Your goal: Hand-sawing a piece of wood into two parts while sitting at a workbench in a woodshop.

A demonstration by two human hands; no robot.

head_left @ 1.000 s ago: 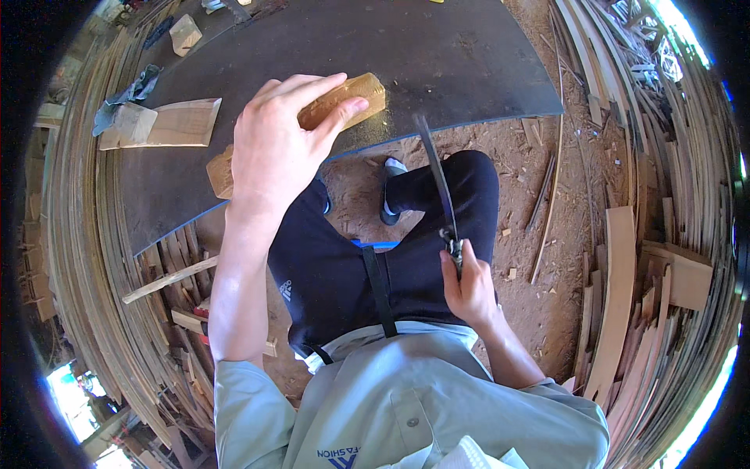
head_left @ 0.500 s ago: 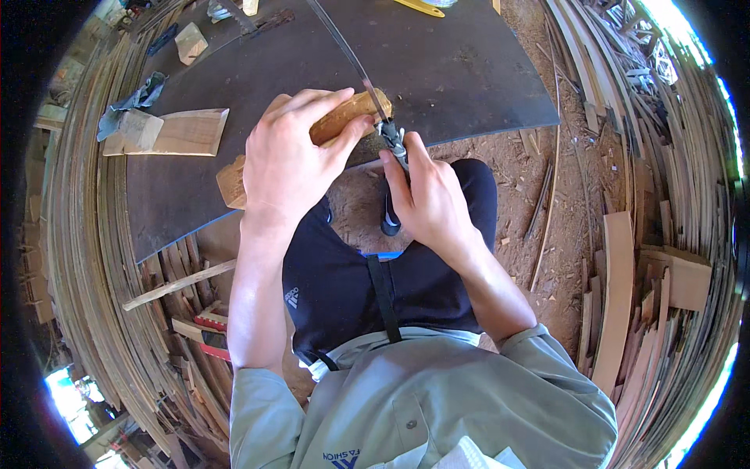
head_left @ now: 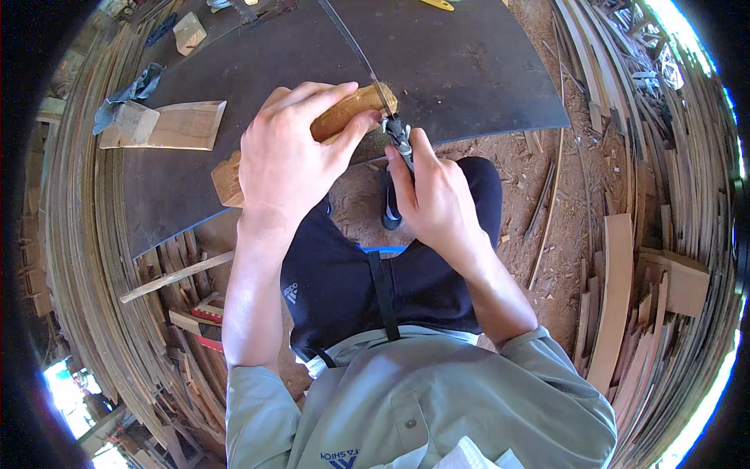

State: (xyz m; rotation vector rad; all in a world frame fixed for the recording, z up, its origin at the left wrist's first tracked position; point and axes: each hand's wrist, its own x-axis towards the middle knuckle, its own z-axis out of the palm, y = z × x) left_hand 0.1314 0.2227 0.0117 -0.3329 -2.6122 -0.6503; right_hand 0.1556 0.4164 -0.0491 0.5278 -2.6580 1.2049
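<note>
My left hand [head_left: 285, 148] is wrapped over a rough yellow-brown wooden block [head_left: 336, 117], holding it near the table's front edge. The block's far-right end pokes out beyond my thumb and fingers, and its other end shows below my palm. My right hand [head_left: 433, 184] is closed around the dark grey handle of a long, narrow-bladed tool [head_left: 349, 43], which looks like a handsaw seen nearly edge-on. Its blade runs up and left across the table, lying against the block's right end. Whether the blade has cut into the wood cannot be made out.
The dark table [head_left: 469, 70] bears a flat board [head_left: 187, 125], a crumpled grey cloth [head_left: 144, 82], a small wood block [head_left: 188, 34] and a yellow tool [head_left: 439, 4]. Stacked wood strips [head_left: 86, 203] line both sides. Shavings cover the dirt floor [head_left: 519, 187].
The view has shifted slightly. My right hand and the bladed tool sit a little farther right; both hands keep the same grip, and the blade remains at the block's end.
</note>
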